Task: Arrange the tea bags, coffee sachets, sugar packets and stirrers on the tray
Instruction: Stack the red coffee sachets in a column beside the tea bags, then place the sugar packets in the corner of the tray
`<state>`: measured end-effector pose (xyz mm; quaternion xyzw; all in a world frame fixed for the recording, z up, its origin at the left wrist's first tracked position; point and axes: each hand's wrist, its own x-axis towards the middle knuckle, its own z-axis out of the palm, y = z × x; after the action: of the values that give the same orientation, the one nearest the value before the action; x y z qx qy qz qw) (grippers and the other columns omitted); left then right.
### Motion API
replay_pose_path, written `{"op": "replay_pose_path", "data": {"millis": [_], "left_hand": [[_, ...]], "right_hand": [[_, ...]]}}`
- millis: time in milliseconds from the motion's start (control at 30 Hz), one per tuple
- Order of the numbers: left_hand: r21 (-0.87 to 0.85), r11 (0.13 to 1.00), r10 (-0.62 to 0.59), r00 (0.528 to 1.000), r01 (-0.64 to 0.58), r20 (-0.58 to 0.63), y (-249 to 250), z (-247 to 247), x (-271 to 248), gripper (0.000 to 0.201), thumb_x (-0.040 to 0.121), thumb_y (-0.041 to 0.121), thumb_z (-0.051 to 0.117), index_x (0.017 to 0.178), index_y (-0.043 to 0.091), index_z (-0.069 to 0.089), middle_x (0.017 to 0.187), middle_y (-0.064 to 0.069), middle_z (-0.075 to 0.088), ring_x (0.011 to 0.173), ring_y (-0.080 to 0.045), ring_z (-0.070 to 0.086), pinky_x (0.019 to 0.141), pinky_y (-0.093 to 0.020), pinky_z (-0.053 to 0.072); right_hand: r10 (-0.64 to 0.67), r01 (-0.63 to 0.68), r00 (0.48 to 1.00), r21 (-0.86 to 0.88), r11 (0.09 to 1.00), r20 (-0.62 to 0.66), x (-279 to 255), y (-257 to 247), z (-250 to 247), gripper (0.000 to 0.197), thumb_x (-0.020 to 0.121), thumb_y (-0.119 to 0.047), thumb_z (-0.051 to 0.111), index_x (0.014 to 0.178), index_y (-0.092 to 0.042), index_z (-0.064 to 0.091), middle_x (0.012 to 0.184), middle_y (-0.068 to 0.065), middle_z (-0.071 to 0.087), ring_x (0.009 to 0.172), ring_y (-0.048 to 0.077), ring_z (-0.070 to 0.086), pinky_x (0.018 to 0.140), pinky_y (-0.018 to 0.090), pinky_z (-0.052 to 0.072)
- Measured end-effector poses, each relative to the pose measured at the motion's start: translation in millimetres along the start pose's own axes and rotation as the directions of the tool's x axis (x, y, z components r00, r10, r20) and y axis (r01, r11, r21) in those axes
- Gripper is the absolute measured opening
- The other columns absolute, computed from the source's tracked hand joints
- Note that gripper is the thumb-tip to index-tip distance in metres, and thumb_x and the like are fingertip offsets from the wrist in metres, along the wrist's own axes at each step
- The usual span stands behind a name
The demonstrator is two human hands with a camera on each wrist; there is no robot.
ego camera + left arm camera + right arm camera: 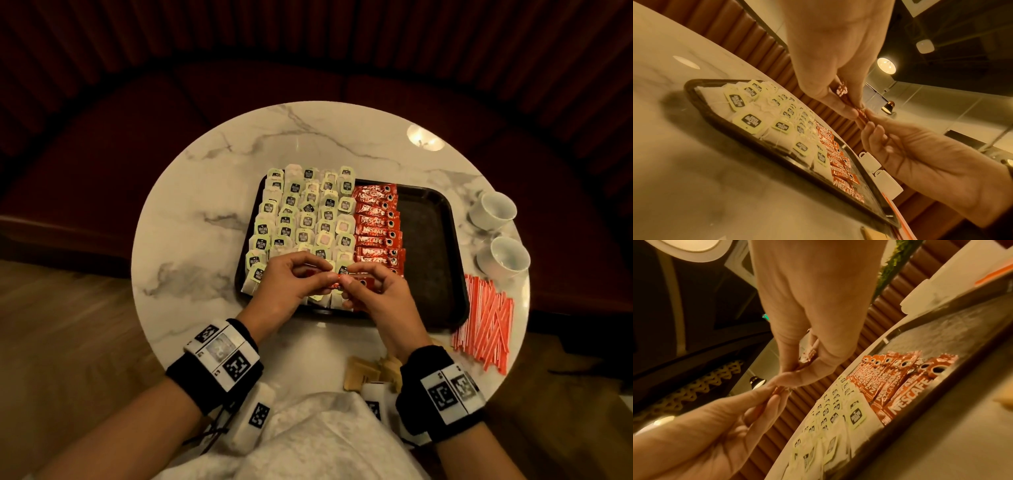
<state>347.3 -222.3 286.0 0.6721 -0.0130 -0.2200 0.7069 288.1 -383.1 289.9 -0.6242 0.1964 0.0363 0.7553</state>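
The left hand (287,284) and the right hand (373,291) meet above the near edge of the dark tray (431,219), each pinching red coffee sachets (346,279) between thumb and fingertips; the sachets run sideways from one hand to the other, lifted clear of the tray; how many are held cannot be told. On the tray, tea bags (301,219) with pale green tags fill the left part in overlapping rows; just beside them on the right lies a column of red coffee sachets (376,226), overlapping from far to near; the right part of the tray is bare. The tray sits on a round marble table (191,240); right of it lie red-and-white stirrers (486,322) in a loose heap, and farther off two white cups (496,233); brown sugar packets (363,373) lie on the near table edge, between the wrists.
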Motion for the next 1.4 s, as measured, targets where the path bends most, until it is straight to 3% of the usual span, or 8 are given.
{"op": "replay_pose_path", "data": {"millis": [233, 433, 600, 700, 767, 867, 1200, 1400], "left_hand": [[-0.138, 0.983, -0.120, 0.992, 0.124, 0.037, 0, 4, 1, 0.014, 0.088, 0.003, 0.063, 0.101, 0.001, 0.069, 0.094, -0.012, 0.074, 0.084, -0.016, 0.073, 0.070, -0.019, 0.058], [-0.088, 0.989, -0.119, 0.993, 0.118, 0.000, -1, -6, 6, 0.018, 0.097, 0.008, 0.051, 0.105, 0.008, 0.068, 0.102, -0.012, 0.072, 0.090, -0.019, 0.072, 0.075, -0.025, 0.060], [0.178, 0.984, 0.016, 0.974, 0.026, -0.228, -12, -46, 8, 0.017, 0.098, 0.017, 0.054, 0.105, 0.017, 0.069, 0.107, 0.000, 0.071, 0.103, -0.015, 0.065, 0.087, -0.030, 0.055], [0.374, 0.927, 0.106, 0.938, 0.026, -0.329, -26, -66, 8, 0.016, 0.097, 0.017, 0.056, 0.105, 0.021, 0.069, 0.116, -0.001, 0.064, 0.101, -0.013, 0.062, 0.081, -0.018, 0.049], [0.469, 0.880, 0.117, 0.926, 0.071, -0.360, -38, -77, 9, 0.020, 0.094, 0.021, 0.059, 0.111, 0.029, 0.065, 0.123, 0.000, 0.057, 0.108, -0.020, 0.060, 0.092, -0.029, 0.050], [0.492, 0.855, 0.005, 0.944, 0.168, -0.330, -49, -83, 7, 0.039, 0.092, 0.024, 0.061, 0.130, 0.028, 0.054, 0.134, -0.005, 0.053, 0.121, -0.024, 0.053, 0.104, -0.047, 0.044], [0.444, 0.871, -0.063, 0.945, 0.210, -0.322, -50, -79, 3, 0.047, 0.091, 0.017, 0.061, 0.137, 0.021, 0.048, 0.137, -0.006, 0.053, 0.125, -0.021, 0.049, 0.106, -0.038, 0.040], [0.631, 0.774, 0.155, 0.948, 0.057, -0.276, -33, -64, -5, 0.040, 0.092, 0.013, 0.061, 0.131, 0.016, 0.053, 0.136, -0.009, 0.048, 0.129, -0.024, 0.041, 0.106, -0.031, 0.033]], "right_hand": [[0.057, -0.051, 0.998, 0.149, 0.987, -0.034, 4, 0, -10, 0.018, 0.083, -0.009, 0.068, 0.101, -0.005, 0.069, 0.082, 0.006, 0.074, 0.072, 0.012, 0.070, 0.067, 0.019, 0.057], [0.134, -0.104, 0.987, 0.274, 0.956, -0.093, 3, -2, -38, 0.021, 0.097, -0.005, 0.054, 0.109, -0.002, 0.070, 0.110, 0.009, 0.073, 0.092, 0.015, 0.072, 0.073, 0.018, 0.059], [0.061, -0.064, 0.938, 0.003, 0.998, -0.340, 6, 6, -80, 0.018, 0.098, -0.007, 0.054, 0.108, -0.014, 0.069, 0.111, 0.008, 0.068, 0.094, 0.016, 0.068, 0.069, 0.021, 0.058], [0.049, -0.139, 0.924, -0.216, 0.966, -0.378, 9, 16, -93, 0.018, 0.097, -0.010, 0.058, 0.110, -0.017, 0.068, 0.112, 0.006, 0.069, 0.101, 0.018, 0.065, 0.070, 0.023, 0.049], [0.037, -0.158, 0.927, -0.298, 0.941, -0.374, 11, 24, -94, 0.015, 0.096, -0.011, 0.060, 0.106, -0.020, 0.069, 0.108, 0.004, 0.070, 0.103, 0.019, 0.064, 0.073, 0.024, 0.048], [0.022, -0.181, 0.921, -0.379, 0.907, -0.388, 18, 34, -91, 0.012, 0.094, -0.015, 0.065, 0.101, -0.023, 0.070, 0.103, 0.003, 0.072, 0.103, 0.019, 0.066, 0.086, 0.033, 0.053], [-0.047, -0.193, 0.909, -0.518, 0.833, -0.414, 24, 38, -78, 0.016, 0.088, -0.022, 0.073, 0.103, -0.017, 0.069, 0.096, -0.002, 0.068, 0.095, 0.014, 0.064, 0.086, 0.031, 0.054], [-0.143, -0.090, 0.922, -0.560, 0.823, -0.359, 4, 16, -94, 0.019, 0.093, -0.023, 0.066, 0.112, -0.017, 0.068, 0.099, -0.008, 0.066, 0.094, 0.005, 0.061, 0.075, 0.017, 0.047]]}}
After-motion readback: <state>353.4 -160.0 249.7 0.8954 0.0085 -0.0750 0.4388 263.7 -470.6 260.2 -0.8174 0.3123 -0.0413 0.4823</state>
